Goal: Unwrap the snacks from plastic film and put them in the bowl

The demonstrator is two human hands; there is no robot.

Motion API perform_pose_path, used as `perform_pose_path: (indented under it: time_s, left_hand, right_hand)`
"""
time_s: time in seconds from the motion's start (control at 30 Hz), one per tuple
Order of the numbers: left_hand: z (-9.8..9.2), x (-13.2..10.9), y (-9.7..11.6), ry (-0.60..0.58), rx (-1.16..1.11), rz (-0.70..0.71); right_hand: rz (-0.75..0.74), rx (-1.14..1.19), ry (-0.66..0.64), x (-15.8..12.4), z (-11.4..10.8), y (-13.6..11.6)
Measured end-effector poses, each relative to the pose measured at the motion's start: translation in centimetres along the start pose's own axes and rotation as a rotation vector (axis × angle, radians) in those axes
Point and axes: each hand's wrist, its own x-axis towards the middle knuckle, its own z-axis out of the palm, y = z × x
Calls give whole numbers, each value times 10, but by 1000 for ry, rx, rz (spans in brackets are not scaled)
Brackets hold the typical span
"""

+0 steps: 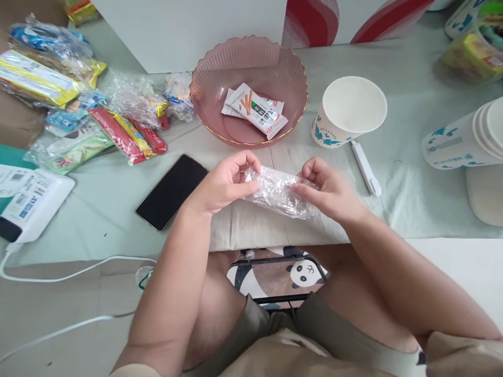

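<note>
Your left hand (226, 180) and right hand (330, 191) curl inward; fingers pinch a crinkled clear plastic wrapper (275, 193) at left and right.

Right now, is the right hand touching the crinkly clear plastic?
Touching. The head view shows it: the right hand has its fingers on the right part of the clear plastic, with no gap showing.

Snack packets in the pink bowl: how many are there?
2 visible: the upper packet lies slanted in the bowl; the lower packet crosses beneath it. Others may be hidden.
</note>
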Motion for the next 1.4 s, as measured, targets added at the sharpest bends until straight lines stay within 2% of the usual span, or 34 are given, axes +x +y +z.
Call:
perform_pose_path:
  time_s: [0.07, 0.13, 0.2, 0.23, 0.3, 0.4, 0.47, 0.6, 0.67, 0.8, 0.87, 0.9, 0.97, 1.07, 1.17, 1.3, 1.4]
  left_hand:
    - [0, -1, -1, -24, -13, -3]
    - [0, -1, -4, -15, 0, 16]
    - [1, 1, -9, 21, 84, 56]
    - [2, 3, -11, 44, 158, 83]
    - [8, 6, -16, 102, 357, 152]
    - [18, 8, -19, 177, 571, 236]
    - [24, 7, -17, 136, 527, 233]
    - [28, 6, -12, -72, 348, 66]
    - [28, 6, -13, -70, 332, 10]
    - [28, 8, -15, -2, 232, -5]
    - [28, 8, -15, 2, 189, -13]
    - [28, 8, -14, -7, 171, -15]
    - [28, 7, -12, -51, 124, -13]
    - [31, 7, -12, -49, 53, -15]
    - [36, 9, -19, 59, 48, -14]
    - [43, 10, -28, 151, 171, 104]
    - [48, 8, -27, 145, 175, 150]
  right_hand:
    - [68, 63, -100, 0, 0, -2]
    - [132, 42, -286, -1, 0, -5]
    - [161, -27, -433, -3, 0, -8]
    - [158, -48, -462, -3, -1, -9]
    - [134, -56, -433, -3, -1, -9]
    - [84, -36, -313, -2, 0, -8]
    - [32, -11, -286, -2, 1, -7]
    - [-82, 9, -303, -3, 4, -4]
    - [-101, -47, -256, -2, 5, 0]
    - [-73, -177, 0, 0, 4, 10]
    - [-119, -202, 135, 1, 3, 12]
    - [-153, -186, 159, 1, 2, 12]
    - [-181, -97, 88, 1, 3, 10]
    - [-97, 34, -74, 1, 6, 5]
    - [-77, 17, -7, -1, 11, 3]
    - [-100, -156, 79, -2, 14, 4]
    - [-108, -201, 88, -1, 15, 5]
